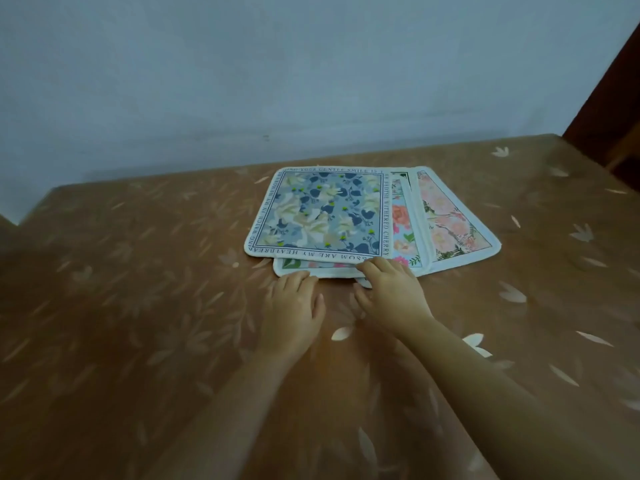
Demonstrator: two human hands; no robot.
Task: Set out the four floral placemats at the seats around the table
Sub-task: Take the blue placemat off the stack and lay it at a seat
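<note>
Both open hands, left hand [293, 306] and right hand [389, 289], holding nothing, reaching to near edge of fanned placemat stack [329, 213] on bench [138, 271], likely separating top mat.

One head view — forward and down over the table [138, 306], fairly near, edges perhaps warped.

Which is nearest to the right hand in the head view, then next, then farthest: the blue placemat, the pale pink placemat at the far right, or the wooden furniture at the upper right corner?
From the right hand:
1. Blue placemat, top of the stack; the fingertips touch its near edge.
2. Pale pink placemat, fanned out to the right.
3. Wooden furniture, beyond the table's far right corner.
</note>
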